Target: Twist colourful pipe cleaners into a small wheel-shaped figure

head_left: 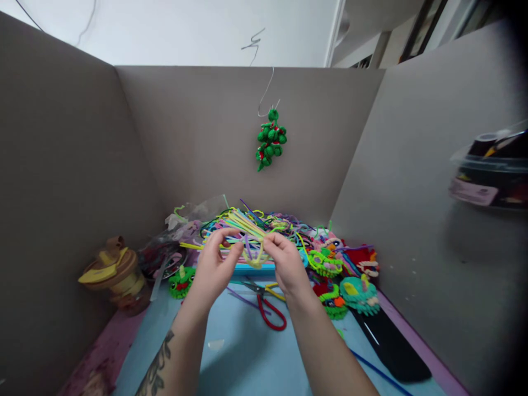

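**Holding up a bent yellow pipe-cleaner piece (254, 263) before a blue tray (247, 271)**

In and around the tray, a broad heap of multicoloured pipe cleaners (243, 220). On the right wall, a clear container (511, 164) with blurred dark items. At left, a brown-lidded tub (132, 284), contents hard to make out. Pinches the piece's right side between thumb and fingers of the right hand (285, 259). Curves the left hand (216, 263) alongside, thumb and forefinger parted; cannot tell whether touching. Between both, bends U-like, rounded bottom downward, ends up; long axis unclear. Inside the bend, a short purple strand (247, 246), near upright.
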{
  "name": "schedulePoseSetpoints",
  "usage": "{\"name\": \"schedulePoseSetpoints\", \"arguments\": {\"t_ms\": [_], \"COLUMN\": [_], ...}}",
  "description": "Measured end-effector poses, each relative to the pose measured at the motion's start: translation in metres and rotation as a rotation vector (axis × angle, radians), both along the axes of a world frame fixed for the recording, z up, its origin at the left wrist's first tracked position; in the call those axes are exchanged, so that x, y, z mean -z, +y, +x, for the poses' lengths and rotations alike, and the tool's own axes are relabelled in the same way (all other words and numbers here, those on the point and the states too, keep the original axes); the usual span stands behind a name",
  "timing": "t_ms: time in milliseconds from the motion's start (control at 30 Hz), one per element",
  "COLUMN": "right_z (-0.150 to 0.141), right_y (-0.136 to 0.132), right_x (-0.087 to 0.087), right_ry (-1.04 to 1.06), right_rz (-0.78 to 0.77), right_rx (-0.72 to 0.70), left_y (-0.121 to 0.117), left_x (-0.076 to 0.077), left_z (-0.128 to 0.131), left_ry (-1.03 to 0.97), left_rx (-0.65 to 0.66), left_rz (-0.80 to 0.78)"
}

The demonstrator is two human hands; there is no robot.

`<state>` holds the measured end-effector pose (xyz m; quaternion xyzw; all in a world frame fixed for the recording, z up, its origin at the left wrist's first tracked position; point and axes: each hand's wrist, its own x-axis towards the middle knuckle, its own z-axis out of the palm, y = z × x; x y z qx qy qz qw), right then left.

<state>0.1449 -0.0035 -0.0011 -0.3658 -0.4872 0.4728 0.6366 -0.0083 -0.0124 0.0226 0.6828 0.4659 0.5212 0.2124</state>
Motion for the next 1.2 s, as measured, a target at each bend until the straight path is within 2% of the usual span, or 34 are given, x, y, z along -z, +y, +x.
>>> {"name": "schedulePoseSetpoints", "arguments": {"t_ms": [67,200,333,433,567,700,933,1133,1200], "right_z": [0.002,0.012,0.015,0.012,0.010,0.012,0.008,0.010,0.012], "right_y": [0.008,0.018,0.021,0.021,0.022,0.021,0.017,0.019,0.020], "right_x": [0.005,0.009,0.009,0.010,0.014,0.013,0.005,0.011,0.012], "right_ry": [0.269,0.625,0.759,0.774,0.784,0.764,0.673,0.657,0.669], "right_rz": [-0.110,-0.309,-0.475,-0.538,-0.525,-0.506,-0.435,-0.403,-0.412], "right_rx": [0.007,-0.082,-0.299,-0.376,-0.317,-0.283,-0.255,-0.272,-0.267], "left_y": [0.007,0.024,0.029,0.029,0.033,0.038,0.039,0.039,0.038], "left_x": [0.005,0.023,0.037,0.042,0.042,0.041,0.040,0.039,0.036], "left_z": [-0.002,0.002,0.018,0.027,0.026,0.018,0.012,0.015,0.015], "left_ry": [-0.089,-0.352,-0.659,-0.845,-1.003,-1.043,-0.994,-0.923,-0.878], "left_rx": [-0.035,0.105,0.438,0.539,0.476,0.435,0.397,0.379,0.327], "left_rz": [-0.028,-0.183,-0.514,-0.575,-0.584,-0.603,-0.545,-0.516,-0.467]}}
